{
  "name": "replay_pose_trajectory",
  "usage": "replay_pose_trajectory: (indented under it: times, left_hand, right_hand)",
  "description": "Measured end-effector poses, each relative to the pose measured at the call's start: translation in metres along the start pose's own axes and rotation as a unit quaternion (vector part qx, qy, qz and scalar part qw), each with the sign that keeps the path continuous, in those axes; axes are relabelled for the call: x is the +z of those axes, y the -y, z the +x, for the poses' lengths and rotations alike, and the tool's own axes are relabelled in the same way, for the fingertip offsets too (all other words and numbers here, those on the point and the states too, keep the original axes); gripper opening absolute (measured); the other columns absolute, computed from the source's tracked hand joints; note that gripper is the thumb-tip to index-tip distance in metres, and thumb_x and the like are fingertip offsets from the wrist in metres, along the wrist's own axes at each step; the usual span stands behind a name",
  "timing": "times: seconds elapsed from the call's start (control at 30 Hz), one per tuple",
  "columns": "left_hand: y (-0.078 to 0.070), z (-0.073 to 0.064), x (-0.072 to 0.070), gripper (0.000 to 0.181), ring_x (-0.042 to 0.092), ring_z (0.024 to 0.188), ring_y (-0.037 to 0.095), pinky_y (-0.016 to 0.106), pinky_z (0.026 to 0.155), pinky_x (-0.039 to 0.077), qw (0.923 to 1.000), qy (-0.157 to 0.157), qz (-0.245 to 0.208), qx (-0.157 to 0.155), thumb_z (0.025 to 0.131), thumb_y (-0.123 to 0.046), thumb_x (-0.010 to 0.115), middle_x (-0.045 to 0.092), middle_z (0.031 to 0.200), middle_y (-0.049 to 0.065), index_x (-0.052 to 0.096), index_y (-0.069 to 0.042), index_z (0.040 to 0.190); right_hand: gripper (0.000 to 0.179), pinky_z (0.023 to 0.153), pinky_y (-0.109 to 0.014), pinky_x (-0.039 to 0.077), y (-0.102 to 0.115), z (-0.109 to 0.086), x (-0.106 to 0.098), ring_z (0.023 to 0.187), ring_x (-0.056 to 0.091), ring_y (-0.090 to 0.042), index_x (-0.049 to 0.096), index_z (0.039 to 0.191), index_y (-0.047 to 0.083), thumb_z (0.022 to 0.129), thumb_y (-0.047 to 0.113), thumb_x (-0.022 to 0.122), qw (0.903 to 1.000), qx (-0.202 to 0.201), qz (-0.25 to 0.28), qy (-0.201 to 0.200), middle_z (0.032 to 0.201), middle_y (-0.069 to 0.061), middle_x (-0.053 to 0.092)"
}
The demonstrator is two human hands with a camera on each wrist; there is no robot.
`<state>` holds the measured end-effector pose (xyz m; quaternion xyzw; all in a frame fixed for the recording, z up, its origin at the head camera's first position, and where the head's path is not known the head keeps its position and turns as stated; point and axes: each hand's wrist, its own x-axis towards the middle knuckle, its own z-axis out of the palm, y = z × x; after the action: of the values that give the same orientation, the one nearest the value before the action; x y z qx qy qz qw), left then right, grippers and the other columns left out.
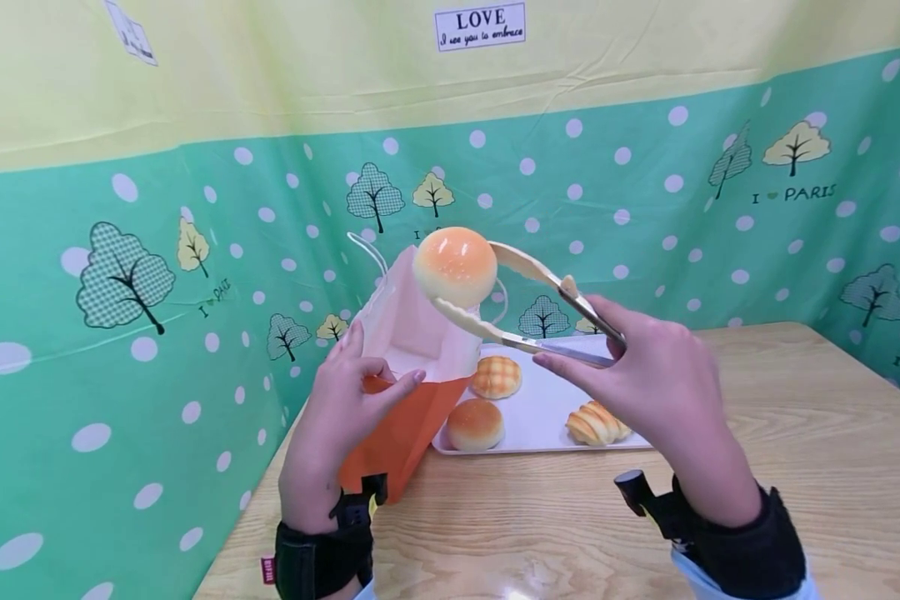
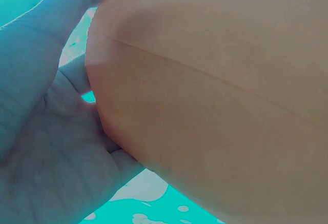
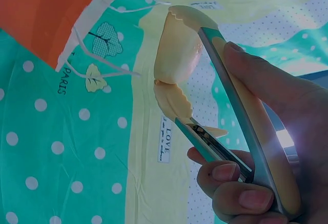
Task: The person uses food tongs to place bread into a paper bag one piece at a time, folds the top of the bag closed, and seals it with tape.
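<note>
Black straps (image 1: 322, 558) ringed the wrists, nearest the camera. Thumb and fingers of the left hand (image 1: 352, 400) pinched the edge of an orange paper bag (image 1: 393, 442), while the right hand (image 1: 660, 379), curled round the tongs (image 1: 522, 262), held a glossy bun (image 1: 456, 265) between their scalloped tips, raised near the bag's pale open mouth. That smooth, domed crust seemed likely to slip if the squeeze loosened or sat off-centre; the thin paper might buckle if the tongs knocked its rim. Beyond, a flat tray (image 1: 534, 410) bore a rounded bun (image 1: 476, 425), a crisscrossed bun (image 1: 497, 377) and a ridged roll (image 1: 597, 423) on wood-grained table (image 1: 495, 517).
</note>
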<state>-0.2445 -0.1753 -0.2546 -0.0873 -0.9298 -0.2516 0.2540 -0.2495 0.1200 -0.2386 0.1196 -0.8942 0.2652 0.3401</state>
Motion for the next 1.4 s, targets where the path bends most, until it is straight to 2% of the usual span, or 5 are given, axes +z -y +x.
replay_pose_trajectory:
  times: [0.1, 0.3, 0.8, 1.27, 1.4]
  left_hand:
    - [0.000, -0.001, 0.000, 0.039, 0.019, 0.139, 0.042, 0.059, 0.084, 0.053, 1.0000, 0.000, -0.002, 0.000, 0.078, -0.045, 0.070, 0.025, 0.151, 0.029, 0.063, -0.010, 0.062]
    - [-0.001, -0.002, 0.000, 0.038, 0.018, 0.139, 0.042, 0.057, 0.084, 0.053, 1.0000, 0.001, -0.001, 0.001, 0.078, -0.044, 0.070, 0.026, 0.151, 0.029, 0.062, -0.010, 0.062]
    - [-0.004, -0.004, -0.001, 0.036, 0.017, 0.140, 0.041, 0.060, 0.091, 0.048, 0.9999, 0.008, -0.010, -0.009, 0.078, -0.041, 0.070, 0.026, 0.151, 0.028, 0.062, -0.010, 0.062]
    - [-0.006, -0.004, -0.002, 0.038, 0.019, 0.139, 0.041, 0.053, 0.081, 0.056, 1.0000, 0.005, -0.005, 0.000, 0.078, -0.043, 0.070, 0.026, 0.151, 0.029, 0.061, -0.010, 0.061]
    - [-0.007, -0.004, -0.001, 0.039, 0.018, 0.140, 0.041, 0.056, 0.089, 0.051, 1.0000, 0.005, -0.001, 0.008, 0.077, -0.045, 0.070, 0.027, 0.150, 0.029, 0.061, -0.012, 0.060]
  right_hand:
    - [0.080, 0.040, -0.030, 0.020, 0.002, -0.001, 0.005, 0.047, 0.034, -0.017, 0.063, 0.119, 0.023, 0.060, 0.078, 0.060, 0.9999, -0.010, -0.006, 0.005, 0.055, 0.000, 0.045]
    - [0.071, 0.039, -0.029, 0.019, 0.007, -0.002, 0.019, 0.045, 0.032, -0.015, 0.065, 0.109, 0.022, 0.063, 0.075, 0.060, 0.9985, -0.046, -0.023, 0.020, 0.055, 0.001, 0.041]
    - [0.064, 0.037, -0.029, 0.018, 0.010, -0.002, 0.039, 0.043, 0.030, -0.016, 0.066, 0.103, 0.020, 0.063, 0.070, 0.066, 0.9968, -0.067, -0.033, 0.030, 0.049, 0.002, 0.035]
    - [0.058, 0.039, -0.030, 0.020, 0.009, -0.002, 0.042, 0.043, 0.031, -0.016, 0.058, 0.082, 0.018, 0.061, 0.070, 0.067, 0.9977, -0.061, -0.020, 0.023, 0.048, 0.002, 0.037]
    - [0.061, 0.040, -0.029, 0.018, 0.008, 0.000, 0.041, 0.043, 0.030, -0.016, 0.059, 0.087, 0.018, 0.060, 0.073, 0.065, 0.9988, -0.041, -0.009, 0.025, 0.051, 0.001, 0.037]
